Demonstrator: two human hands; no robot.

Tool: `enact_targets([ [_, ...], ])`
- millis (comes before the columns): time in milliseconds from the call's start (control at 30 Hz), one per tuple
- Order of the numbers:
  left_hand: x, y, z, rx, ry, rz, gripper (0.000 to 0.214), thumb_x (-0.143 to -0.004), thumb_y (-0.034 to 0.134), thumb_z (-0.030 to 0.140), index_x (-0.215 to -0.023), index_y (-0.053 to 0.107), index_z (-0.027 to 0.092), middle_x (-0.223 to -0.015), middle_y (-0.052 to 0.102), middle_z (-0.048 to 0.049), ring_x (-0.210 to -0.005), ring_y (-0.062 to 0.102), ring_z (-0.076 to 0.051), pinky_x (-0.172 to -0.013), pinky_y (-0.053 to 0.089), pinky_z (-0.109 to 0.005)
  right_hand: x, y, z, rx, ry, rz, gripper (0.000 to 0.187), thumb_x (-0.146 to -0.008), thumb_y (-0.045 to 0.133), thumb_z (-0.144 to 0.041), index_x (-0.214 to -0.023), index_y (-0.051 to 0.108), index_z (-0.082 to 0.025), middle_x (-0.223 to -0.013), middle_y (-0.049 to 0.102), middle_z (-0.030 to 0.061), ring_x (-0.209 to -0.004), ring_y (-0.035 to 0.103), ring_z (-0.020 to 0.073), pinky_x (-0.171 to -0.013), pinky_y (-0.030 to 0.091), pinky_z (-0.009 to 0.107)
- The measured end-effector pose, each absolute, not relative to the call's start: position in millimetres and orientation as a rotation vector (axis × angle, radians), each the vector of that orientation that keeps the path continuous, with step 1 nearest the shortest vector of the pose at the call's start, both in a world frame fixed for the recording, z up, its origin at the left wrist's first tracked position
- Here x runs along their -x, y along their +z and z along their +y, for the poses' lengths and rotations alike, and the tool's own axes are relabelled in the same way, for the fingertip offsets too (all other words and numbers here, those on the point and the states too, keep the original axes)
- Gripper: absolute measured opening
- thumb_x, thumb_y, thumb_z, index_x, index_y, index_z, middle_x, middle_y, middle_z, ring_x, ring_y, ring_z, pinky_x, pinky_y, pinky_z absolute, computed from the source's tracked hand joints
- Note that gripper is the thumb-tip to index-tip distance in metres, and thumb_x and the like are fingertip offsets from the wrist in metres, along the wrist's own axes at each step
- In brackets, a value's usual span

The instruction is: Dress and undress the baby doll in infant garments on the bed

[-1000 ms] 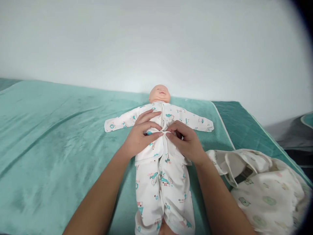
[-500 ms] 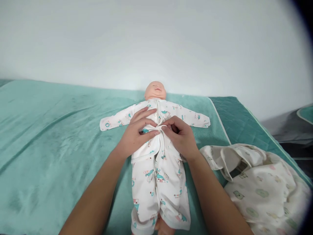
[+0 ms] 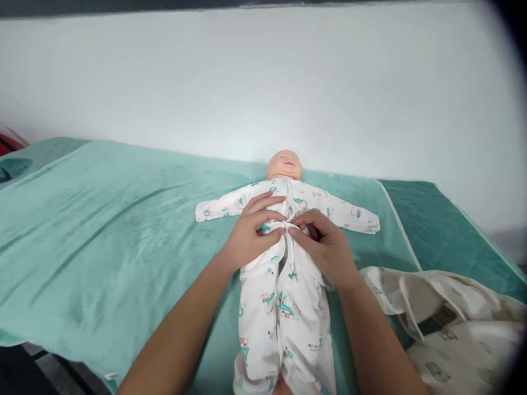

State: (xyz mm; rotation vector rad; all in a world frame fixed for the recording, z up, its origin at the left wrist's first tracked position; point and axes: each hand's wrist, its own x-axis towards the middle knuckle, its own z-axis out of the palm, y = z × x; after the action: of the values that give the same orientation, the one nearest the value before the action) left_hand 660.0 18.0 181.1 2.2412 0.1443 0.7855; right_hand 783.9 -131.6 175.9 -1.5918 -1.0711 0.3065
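Note:
A baby doll (image 3: 284,165) lies on its back with its arms spread wide. It wears a white baby jacket (image 3: 263,189) with a teal and red print, over matching trousers (image 3: 257,323). My left hand (image 3: 253,233) pinches the jacket's front edge at the belly between thumb and index finger; its other fingers rest on the chest. Right beside it, my right hand (image 3: 323,241) has thumb and curled index finger closed on the same front edge. The fingertips nearly meet, and whether a button or snap sits between them is hidden.
A light teal blanket (image 3: 102,236) lies under the doll, over a darker quilted cover (image 3: 436,219) at right. Crumpled printed baby clothing (image 3: 469,340) lies beside my right forearm. A white wall (image 3: 263,82) rises directly behind the doll's head.
The view has shifted, so doll and hands appear farther right and slightly lower. Both hands keep their pinch at the jacket front, with little visible change.

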Motion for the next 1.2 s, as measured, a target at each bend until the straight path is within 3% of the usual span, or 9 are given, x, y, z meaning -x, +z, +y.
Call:
enact_targets([
  [533,-661,179,19,-2.304,0.797,0.114,0.026,-0.086,0.058,0.013,-0.099,0.074,0.027,-0.141,0.060,-0.0015,-0.144,0.038,-0.026,-0.118,0.035,-0.053,-787,178,-130,1.637,0.223,-1.145,0.002,-0.087,0.065,-0.021,-0.085,0.066,-0.022,-0.082,0.054,-0.0011,-0.063,0.040,0.0099,-0.062,0.034,0.027],
  [767,-661,180,17,-2.378,0.778,0.101,0.037,-0.084,0.051,0.007,-0.104,0.075,0.028,-0.143,0.058,0.0003,-0.145,0.035,-0.025,-0.120,0.032,-0.051,-785,175,-129,1.724,0.125,-1.037,0.011,-0.087,0.065,-0.025,-0.077,0.063,-0.020,-0.073,0.049,-0.0025,-0.062,0.040,0.0098,-0.062,0.035,0.027],
  [900,-660,183,14,-2.205,0.773,0.140,0.027,-0.088,0.053,0.014,-0.102,0.072,0.026,-0.140,0.060,-0.0016,-0.143,0.040,-0.024,-0.120,0.032,-0.049,-785,170,-129,1.664,0.197,-0.906,0.012,-0.085,0.068,-0.029,-0.079,0.063,-0.020,-0.072,0.050,-0.0028,-0.063,0.040,0.0099,-0.061,0.035,0.026],
  [1033,-658,183,21,-1.632,1.002,0.389,0.013,-0.091,0.055,0.027,-0.096,0.066,0.023,-0.122,0.069,-0.0042,-0.122,0.060,-0.024,-0.108,0.046,-0.045,-790,172,-133,1.407,0.269,-0.540,0.018,-0.084,0.066,-0.037,-0.083,0.056,-0.021,-0.073,0.049,-0.0028,-0.063,0.043,0.0102,-0.057,0.037,0.024],
  [1133,-658,177,38,-1.254,1.165,0.587,0.017,-0.087,0.062,0.034,-0.100,0.064,0.024,-0.101,0.072,-0.0031,-0.097,0.069,-0.022,-0.084,0.056,-0.035,-801,172,-135,1.309,0.162,-0.359,0.024,-0.084,0.062,-0.041,-0.082,0.048,-0.022,-0.072,0.045,-0.0028,-0.062,0.045,0.0108,-0.057,0.039,0.024],
  [1200,-657,169,51,-1.129,1.210,0.667,0.022,-0.082,0.066,0.035,-0.101,0.065,0.024,-0.086,0.068,-0.0001,-0.078,0.066,-0.016,-0.067,0.053,-0.027,-810,166,-135,1.321,0.094,-0.318,0.027,-0.083,0.060,-0.045,-0.082,0.046,-0.022,-0.072,0.045,-0.0026,-0.064,0.047,0.0117,-0.058,0.042,0.025],
])
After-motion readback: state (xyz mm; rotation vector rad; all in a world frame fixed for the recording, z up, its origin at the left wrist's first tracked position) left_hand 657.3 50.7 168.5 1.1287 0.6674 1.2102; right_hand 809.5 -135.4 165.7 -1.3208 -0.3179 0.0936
